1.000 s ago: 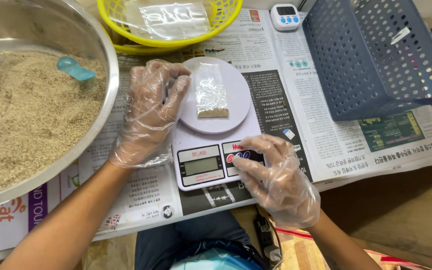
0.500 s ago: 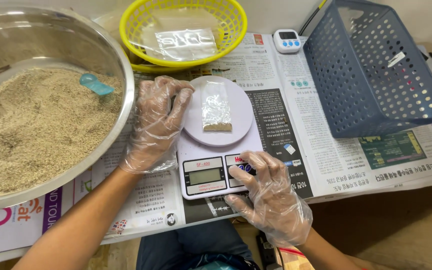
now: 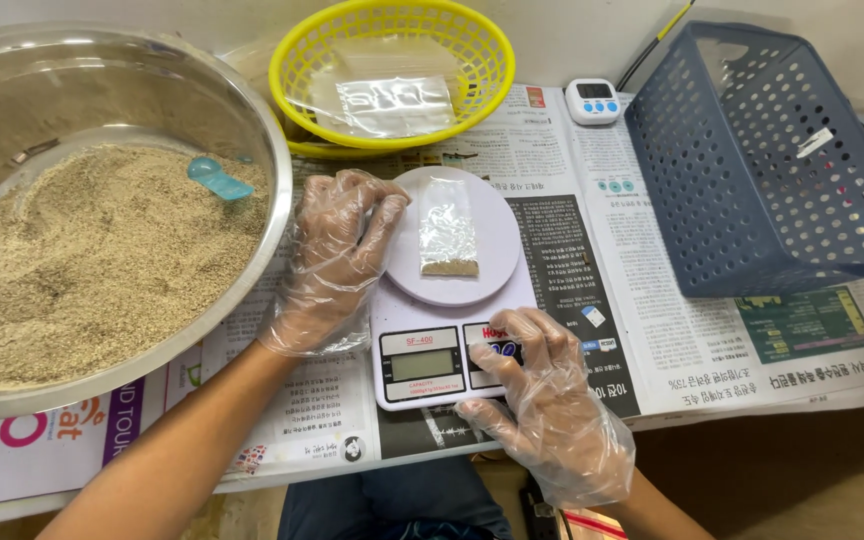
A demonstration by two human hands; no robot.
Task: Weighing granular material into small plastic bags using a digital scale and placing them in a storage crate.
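A small clear bag (image 3: 449, 236) with a little grain at its bottom lay flat on the round pan of the white kitchen scale (image 3: 452, 330). The left hand (image 3: 337, 262), gloved and open, was rested against the pan's left edge, gripping nothing. The right hand (image 3: 542, 400), fingers loosely spread, was laid on the scale's buttons. A true reading was judged to need the pan untouched.

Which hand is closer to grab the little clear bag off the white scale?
Probably the left hand: its fingertips rest at the rim of the round white scale plate, right beside the small clear plastic bag. The right hand is lower, on the scale's buttons.
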